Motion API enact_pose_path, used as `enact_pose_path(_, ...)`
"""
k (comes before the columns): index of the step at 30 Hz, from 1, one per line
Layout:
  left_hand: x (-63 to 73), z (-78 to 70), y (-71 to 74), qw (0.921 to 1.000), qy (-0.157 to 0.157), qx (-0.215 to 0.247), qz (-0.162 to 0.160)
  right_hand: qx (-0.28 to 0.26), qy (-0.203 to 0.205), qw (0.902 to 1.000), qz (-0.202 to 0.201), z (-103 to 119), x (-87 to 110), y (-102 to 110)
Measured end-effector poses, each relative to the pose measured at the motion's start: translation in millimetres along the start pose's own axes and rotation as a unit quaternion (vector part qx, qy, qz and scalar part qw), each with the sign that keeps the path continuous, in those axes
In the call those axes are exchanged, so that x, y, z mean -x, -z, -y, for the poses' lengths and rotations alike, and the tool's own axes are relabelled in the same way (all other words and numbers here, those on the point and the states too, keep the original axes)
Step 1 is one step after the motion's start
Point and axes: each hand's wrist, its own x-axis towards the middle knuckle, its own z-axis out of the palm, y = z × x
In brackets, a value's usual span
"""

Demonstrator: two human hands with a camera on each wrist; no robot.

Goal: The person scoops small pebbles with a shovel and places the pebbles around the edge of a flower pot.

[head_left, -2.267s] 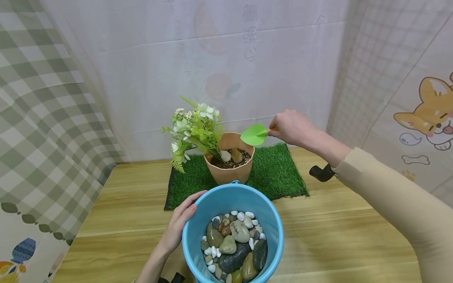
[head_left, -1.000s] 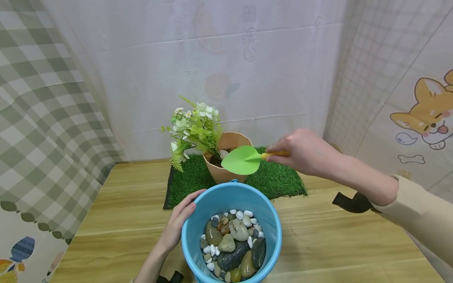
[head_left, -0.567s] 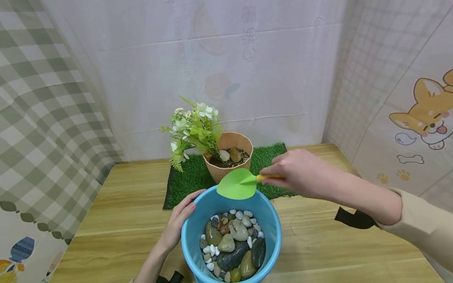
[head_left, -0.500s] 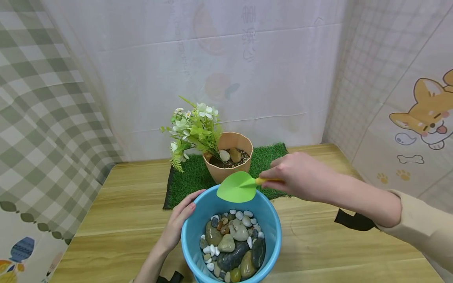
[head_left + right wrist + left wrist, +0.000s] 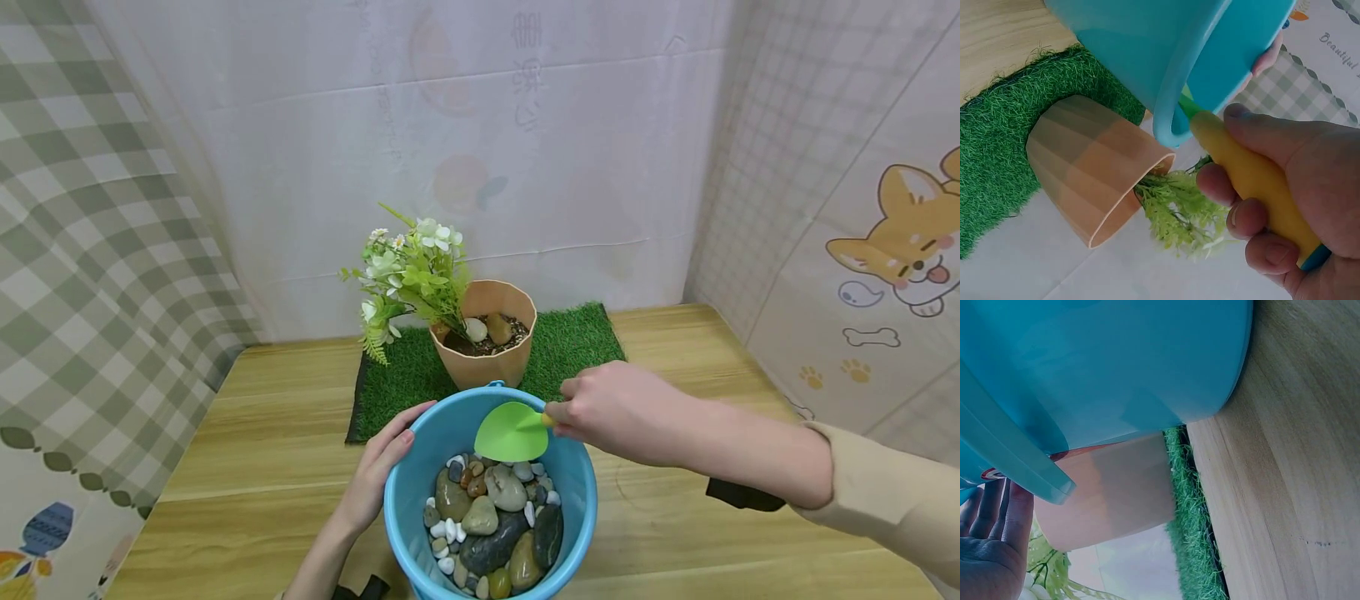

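Note:
My right hand [image 5: 618,412] grips a small trowel by its yellow handle [image 5: 1247,178], the fingers wrapped round it. The trowel's green leaf-shaped blade [image 5: 512,433] is inside the blue bucket [image 5: 397,508], above the stones near the far wall; in the right wrist view the bucket rim hides most of it. Wet stones [image 5: 495,542] and small white pebbles cover the bucket's bottom. At the bucket's left side my left hand [image 5: 375,471] rests against the rim. Its fingers [image 5: 1019,519] lie fairly straight on the outer wall in the left wrist view.
Behind the bucket, a peach flowerpot [image 5: 487,367] with soil, two stones and white-flowered greenery [image 5: 416,279] stands on an artificial grass mat [image 5: 573,333]. Wooden tabletop [image 5: 285,417] surrounds them. Printed cloths [image 5: 600,150] hang at the back and both sides.
My right hand has brought the trowel from beside the flowerpot toward me and down, past the bucket's far rim and into the bucket. The left hand has stayed at the rim.

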Motion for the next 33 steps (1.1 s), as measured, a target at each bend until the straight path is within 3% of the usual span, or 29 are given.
enact_pose_path(8, 0.1, -0.3, -0.1, 1.0000, 0.002, -0.001, -0.001, 0.110, 0.036, 0.9929, 0.028, 13.3, -2.3, -4.0)
enact_pose_path(13, -0.2, 0.2, -0.1, 1.0000, 0.001, 0.002, 0.004, 0.151, 0.063, 0.9860, 0.032, 19.1, -3.4, -8.4)
enact_pose_path(24, 0.1, -0.2, 0.5, 1.0000, 0.008, 0.001, 0.000, 0.161, 0.105, 0.9802, 0.050, 23.3, -8.4, -8.3)
enact_pose_path(33, 0.3, -0.2, 0.5, 0.9999, 0.011, 0.004, -0.001, 0.069, 0.120, 0.9882, 0.065, 10.4, -7.9, -9.7)
